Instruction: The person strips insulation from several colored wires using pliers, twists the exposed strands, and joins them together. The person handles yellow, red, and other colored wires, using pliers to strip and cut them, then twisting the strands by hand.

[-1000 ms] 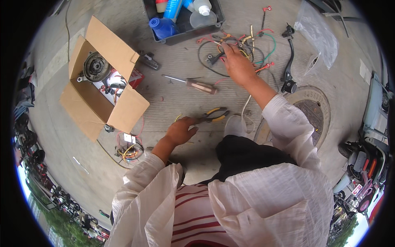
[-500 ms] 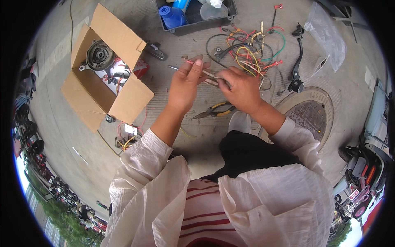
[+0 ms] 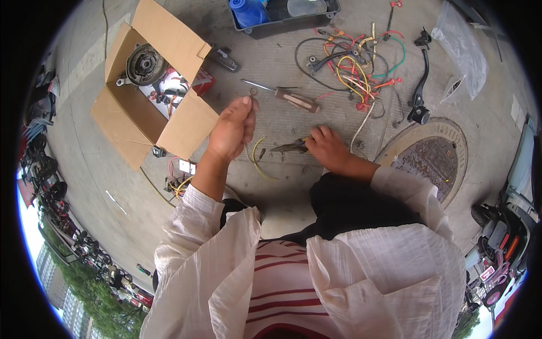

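My left hand (image 3: 232,129) pinches a thin wire with a ring terminal (image 3: 253,91), which sticks up past the thumb and fingertip. A pale length hangs below the fist. Lower and to the right, my right hand (image 3: 329,148) is closed over the handles of a pair of pliers (image 3: 289,147), whose jaws point left, low over the ground. Between the hands lies a cut yellow wire (image 3: 257,162). Above them rests a screwdriver (image 3: 297,100) with a brown and clear handle. A tangle of coloured wires (image 3: 353,68) spreads beyond my right hand.
An open cardboard box (image 3: 131,116) at left holds a round metal part (image 3: 145,64). A black tray (image 3: 288,24) with bottles stands at the far side. On the right are a black brake lever (image 3: 419,93), a clear plastic bag (image 3: 463,53) and a manhole cover (image 3: 427,158).
My right hand has let go of the wire and come down onto the pliers. My left hand has shifted left and lower with the wire. The screwdriver is now uncovered.
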`<state>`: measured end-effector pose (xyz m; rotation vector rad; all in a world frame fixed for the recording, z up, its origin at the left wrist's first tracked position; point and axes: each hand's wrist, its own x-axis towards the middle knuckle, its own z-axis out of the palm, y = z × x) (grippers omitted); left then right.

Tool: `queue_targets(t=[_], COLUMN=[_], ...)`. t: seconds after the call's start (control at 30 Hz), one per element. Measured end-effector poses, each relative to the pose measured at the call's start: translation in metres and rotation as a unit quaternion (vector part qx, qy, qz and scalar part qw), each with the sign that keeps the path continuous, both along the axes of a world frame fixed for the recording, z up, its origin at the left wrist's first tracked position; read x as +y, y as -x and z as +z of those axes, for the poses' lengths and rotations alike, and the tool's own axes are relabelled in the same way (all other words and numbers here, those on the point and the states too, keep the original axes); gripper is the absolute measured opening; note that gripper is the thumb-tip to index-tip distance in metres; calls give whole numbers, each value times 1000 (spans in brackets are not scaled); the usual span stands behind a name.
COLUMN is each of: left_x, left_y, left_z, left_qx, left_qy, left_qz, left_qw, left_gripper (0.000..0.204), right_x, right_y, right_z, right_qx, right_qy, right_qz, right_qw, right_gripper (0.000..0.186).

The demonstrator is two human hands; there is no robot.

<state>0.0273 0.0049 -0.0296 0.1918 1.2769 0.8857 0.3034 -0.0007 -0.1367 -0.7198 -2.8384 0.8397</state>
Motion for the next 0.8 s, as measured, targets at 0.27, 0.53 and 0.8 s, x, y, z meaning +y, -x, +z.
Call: queue_targets(t=[0.27,0.53,0.8], left_x=[-1,-14,-17], left_y=[-2,7,6], left_z=[5,-12,-18], left_qx=[-49,-28,17], left_qy=[71,34,27], left_qz=[9,11,12], left_qw=[996,999,999], left_gripper=[23,16,14], right_x=[-7,15,19], right_y=[2,1,18], right_z=[-1,22,50], right_qx=[-75,80,150], right_qy=[248,635,794], right_qz=[-134,-189,-171], right_qw=[956,744,564], right_gripper=[10,24,42])
